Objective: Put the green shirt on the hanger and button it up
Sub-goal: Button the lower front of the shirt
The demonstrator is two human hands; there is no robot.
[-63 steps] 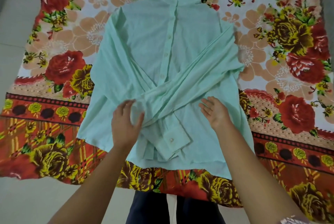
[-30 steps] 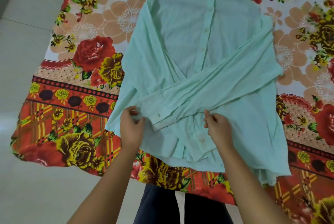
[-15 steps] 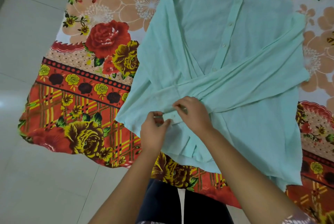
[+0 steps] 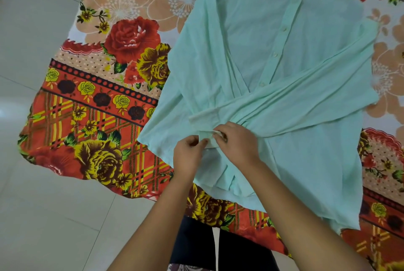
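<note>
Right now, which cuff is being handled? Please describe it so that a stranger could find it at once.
Find the pale green shirt spread on the floral cloth, its sleeves crossed over the front. Below the crossing, the left hand and the right hand pinch one cuff between them. The other cuff lies flat just above, untouched.

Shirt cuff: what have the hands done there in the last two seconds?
Both hands came together: the right hand moved left across the crossed sleeves to meet the left hand, and both now pinch one cuff. Earlier they lay apart on the sleeves. The shirt stayed flat on the floral sheet, sleeves crossed.
</note>
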